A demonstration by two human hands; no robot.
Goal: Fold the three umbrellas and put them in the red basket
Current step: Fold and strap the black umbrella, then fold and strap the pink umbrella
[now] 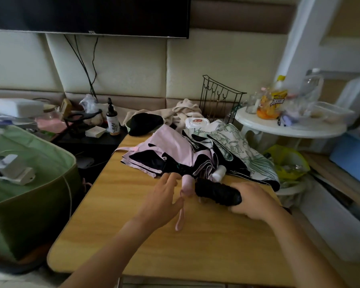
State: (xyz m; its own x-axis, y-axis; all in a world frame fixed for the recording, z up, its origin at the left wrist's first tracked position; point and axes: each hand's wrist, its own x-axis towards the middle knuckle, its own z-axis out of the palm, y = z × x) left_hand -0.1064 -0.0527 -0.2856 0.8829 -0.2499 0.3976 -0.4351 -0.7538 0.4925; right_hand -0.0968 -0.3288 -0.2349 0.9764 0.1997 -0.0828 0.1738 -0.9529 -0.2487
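Folding has just begun: on the wooden table (175,246) the right hand (252,202) grips the black umbrella handle (217,193), the left hand (164,202) hovers uncurled beside the pink umbrella (168,148), the floral umbrella (237,146) waits; next, probably gather the loose canopy.

- Single head-worn view, looking forward and down, close over the wooden table (195,242)
- Facing the padded wall (133,69) and television (92,13) beyond
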